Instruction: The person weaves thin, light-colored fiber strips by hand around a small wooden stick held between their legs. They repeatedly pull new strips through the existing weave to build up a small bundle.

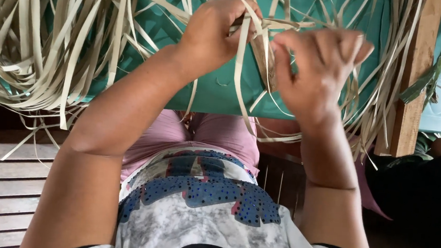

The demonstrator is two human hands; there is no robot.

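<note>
Green table (pixel 217 95), hands (pixel 316 68) pinching pale strips (pixel 241 62)

green table (pixel 217 95), pale leaf strips (pixel 32 46), wooden board (pixel 415 76)

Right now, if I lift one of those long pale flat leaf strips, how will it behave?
Probably floppy: the long pale flat leaf strips droop and curl off the green plastic surface. Likely light, being thin. Apt to tangle, since they lie crisscrossed.
</note>
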